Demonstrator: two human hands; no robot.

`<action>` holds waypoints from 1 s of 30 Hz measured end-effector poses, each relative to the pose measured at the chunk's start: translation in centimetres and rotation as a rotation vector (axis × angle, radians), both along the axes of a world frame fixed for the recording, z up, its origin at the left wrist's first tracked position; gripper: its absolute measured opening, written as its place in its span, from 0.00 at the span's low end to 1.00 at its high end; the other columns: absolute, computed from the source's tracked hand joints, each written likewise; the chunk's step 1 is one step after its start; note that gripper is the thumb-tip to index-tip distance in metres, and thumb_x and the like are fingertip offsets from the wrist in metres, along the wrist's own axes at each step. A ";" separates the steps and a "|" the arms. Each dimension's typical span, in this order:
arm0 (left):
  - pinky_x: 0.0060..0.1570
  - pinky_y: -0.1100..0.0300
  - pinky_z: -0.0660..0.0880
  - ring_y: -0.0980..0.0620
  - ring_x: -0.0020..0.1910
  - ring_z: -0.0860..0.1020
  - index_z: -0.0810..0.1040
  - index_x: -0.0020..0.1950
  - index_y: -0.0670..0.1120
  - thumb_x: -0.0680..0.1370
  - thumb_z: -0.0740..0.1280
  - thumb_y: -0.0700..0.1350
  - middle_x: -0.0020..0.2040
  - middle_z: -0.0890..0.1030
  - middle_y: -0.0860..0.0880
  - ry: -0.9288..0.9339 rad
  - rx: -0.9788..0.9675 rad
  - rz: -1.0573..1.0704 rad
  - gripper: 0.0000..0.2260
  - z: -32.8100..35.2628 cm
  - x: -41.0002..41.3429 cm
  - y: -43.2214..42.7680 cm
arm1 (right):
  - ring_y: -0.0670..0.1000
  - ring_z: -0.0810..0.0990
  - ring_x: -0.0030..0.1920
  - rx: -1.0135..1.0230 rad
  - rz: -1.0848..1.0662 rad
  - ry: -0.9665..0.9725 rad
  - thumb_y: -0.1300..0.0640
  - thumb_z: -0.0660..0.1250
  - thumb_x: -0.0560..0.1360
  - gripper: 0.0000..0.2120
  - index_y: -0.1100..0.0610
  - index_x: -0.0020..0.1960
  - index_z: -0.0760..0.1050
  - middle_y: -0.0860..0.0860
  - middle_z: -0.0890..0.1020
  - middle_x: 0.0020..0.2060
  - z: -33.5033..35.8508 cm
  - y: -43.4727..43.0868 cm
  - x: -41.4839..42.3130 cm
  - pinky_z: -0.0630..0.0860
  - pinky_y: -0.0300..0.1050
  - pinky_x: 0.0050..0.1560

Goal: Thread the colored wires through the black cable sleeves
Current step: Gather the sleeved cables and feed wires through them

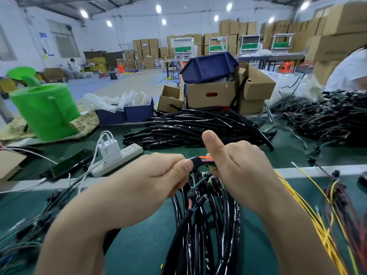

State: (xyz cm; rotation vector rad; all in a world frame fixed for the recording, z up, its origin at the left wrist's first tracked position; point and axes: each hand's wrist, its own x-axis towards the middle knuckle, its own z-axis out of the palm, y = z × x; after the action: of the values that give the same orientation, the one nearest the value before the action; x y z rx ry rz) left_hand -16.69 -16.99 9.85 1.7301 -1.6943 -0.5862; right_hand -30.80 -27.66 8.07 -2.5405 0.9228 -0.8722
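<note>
Mid-thread: left hand (158,175) pinched the sleeve (195,162), right hand (238,165) gripped the wires (207,160) entering it; sleeved bundle (198,225) looked done, sleeve pile (198,128) left.

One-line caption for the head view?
Left hand holds a black sleeve; right hand grips the colored wires entering it.

Green mat (139,245), blk sleeves (198,128), orange/blue/green wires (206,160), yellow wires (317,221), green watering can (45,110), navy bin (208,67).
</note>
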 end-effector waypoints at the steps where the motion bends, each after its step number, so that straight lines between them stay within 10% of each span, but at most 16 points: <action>1: 0.26 0.65 0.61 0.56 0.22 0.62 0.69 0.35 0.50 0.76 0.48 0.65 0.23 0.66 0.55 -0.042 0.019 0.024 0.23 -0.1 -0.4 -0.1 | 0.54 0.68 0.28 -0.034 -0.023 0.031 0.29 0.32 0.72 0.40 0.60 0.24 0.62 0.53 0.68 0.21 0.1 0.1 -0.1 0.64 0.49 0.34; 11: 0.28 0.62 0.62 0.56 0.24 0.64 0.72 0.33 0.61 0.74 0.52 0.60 0.24 0.68 0.55 -0.113 -0.009 0.029 0.15 0.2 -2.4 -0.9 | 0.49 0.69 0.27 -0.090 0.073 -0.082 0.31 0.34 0.71 0.36 0.51 0.26 0.70 0.49 0.67 0.19 0.1 0.8 1.0 0.64 0.44 0.37; 15: 0.30 0.58 0.63 0.55 0.26 0.64 0.71 0.34 0.56 0.78 0.50 0.61 0.25 0.67 0.54 -0.172 -0.169 0.055 0.18 0.0 -1.3 -0.9 | 0.43 0.72 0.57 -0.201 -0.076 -0.339 0.36 0.57 0.73 0.17 0.46 0.43 0.78 0.39 0.79 0.43 0.6 0.4 0.3 0.61 0.50 0.64; 19: 0.26 0.64 0.59 0.57 0.24 0.63 0.67 0.35 0.47 0.75 0.53 0.60 0.25 0.66 0.55 -0.108 -0.235 0.052 0.18 0.7 -0.1 0.3 | 0.44 0.73 0.60 0.310 -0.190 -0.793 0.36 0.63 0.71 0.13 0.42 0.50 0.77 0.40 0.77 0.54 1.2 -0.9 -1.6 0.67 0.49 0.65; 24: 0.26 0.67 0.59 0.57 0.24 0.63 0.67 0.35 0.47 0.75 0.52 0.60 0.24 0.66 0.54 -0.109 -0.230 0.000 0.18 0.8 -0.8 0.4 | 0.55 0.82 0.52 0.863 -0.059 -0.830 0.38 0.61 0.73 0.16 0.46 0.50 0.79 0.49 0.84 0.50 1.0 -1.4 -1.9 0.75 0.59 0.56; 30: 0.24 0.68 0.58 0.57 0.23 0.62 0.68 0.33 0.48 0.75 0.53 0.59 0.24 0.65 0.55 -0.057 -0.201 0.002 0.18 0.8 -0.4 0.5 | 0.53 0.83 0.38 0.816 -0.006 -0.769 0.39 0.59 0.75 0.23 0.57 0.44 0.82 0.57 0.85 0.41 0.8 -1.3 -1.6 0.77 0.56 0.50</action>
State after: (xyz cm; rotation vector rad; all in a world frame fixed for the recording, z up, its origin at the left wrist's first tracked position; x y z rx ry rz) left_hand -17.08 -16.50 10.62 1.6178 -1.7273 -0.3553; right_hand -32.38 -28.97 8.85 -1.3505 0.7860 -1.0627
